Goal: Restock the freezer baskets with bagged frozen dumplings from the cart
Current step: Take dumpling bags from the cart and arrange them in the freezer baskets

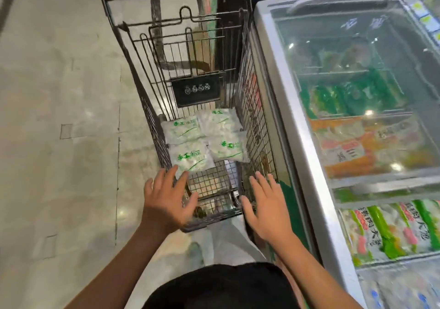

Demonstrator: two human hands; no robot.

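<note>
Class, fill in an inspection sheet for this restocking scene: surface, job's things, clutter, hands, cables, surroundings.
Surface: pale polished stone floor.
Job's things: four white plastic dumpling bags with green print lying in the dark wire shopping cart; glass-lidded chest freezer on the cart's right, lid shut.
Clutter: nothing seen.
Hands: left hand and right hand open, fingers spread over the cart's near end, holding nothing.
Cables: nothing seen.
Surroundings: green and orange packets under the freezer glass.

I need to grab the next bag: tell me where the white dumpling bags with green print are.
In the head view, four white plastic dumpling bags with green print lie on the dark wire cart's floor, just beyond both hands.
</note>
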